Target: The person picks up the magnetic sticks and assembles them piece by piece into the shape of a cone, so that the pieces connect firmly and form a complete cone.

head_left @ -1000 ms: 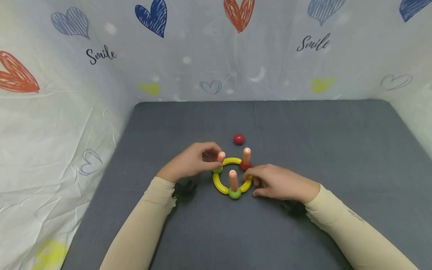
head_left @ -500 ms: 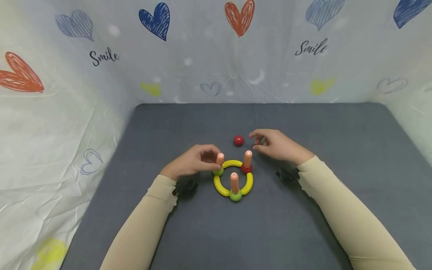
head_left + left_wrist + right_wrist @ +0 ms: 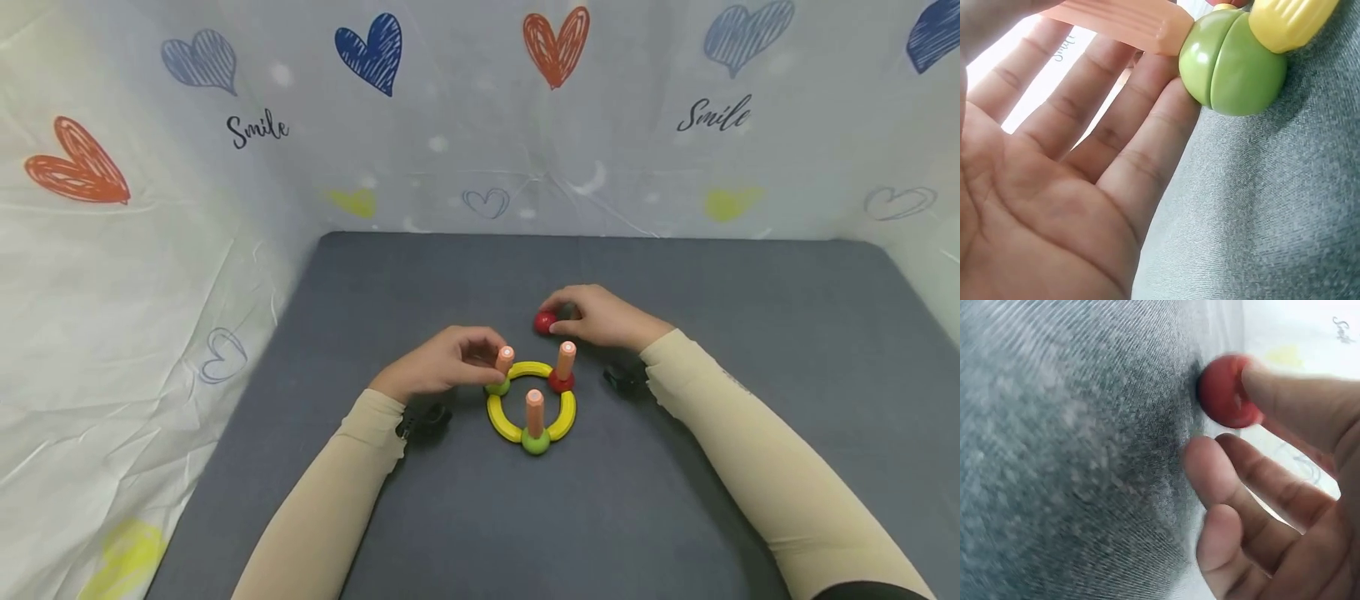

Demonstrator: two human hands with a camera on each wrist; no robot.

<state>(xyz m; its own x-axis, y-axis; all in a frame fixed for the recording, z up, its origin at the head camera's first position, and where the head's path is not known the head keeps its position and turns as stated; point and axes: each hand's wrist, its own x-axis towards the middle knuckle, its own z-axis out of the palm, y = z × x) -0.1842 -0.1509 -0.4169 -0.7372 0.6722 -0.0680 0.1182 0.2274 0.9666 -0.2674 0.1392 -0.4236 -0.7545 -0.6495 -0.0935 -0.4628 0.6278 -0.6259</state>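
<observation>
In the head view, yellow curved pieces (image 3: 504,422) form a ring joined by a front green ball (image 3: 536,442), a left green ball (image 3: 497,388) and a red ball (image 3: 558,383). A ridged peach stick stands up from each. My left hand (image 3: 442,364) pinches the left peach stick (image 3: 505,358). Close up, that stick (image 3: 1129,25) meets the grooved green ball (image 3: 1241,69), which my fingers touch. Beyond the ring, my right hand (image 3: 609,318) pinches a loose red ball (image 3: 543,322) between thumb and forefinger. In the right wrist view this ball (image 3: 1225,390) is at or just above the cloth; the other fingers are curled.
A dark grey cloth-covered table (image 3: 675,467) lies under everything. Behind it hangs a pale curtain (image 3: 465,108) printed with hearts and "Smile". The other peach sticks rise at the ring's front (image 3: 534,412) and right (image 3: 566,360).
My right hand has left the ring's right side, moved away from me to the loose red ball and taken hold of it. My left hand stays at the left peach stick.
</observation>
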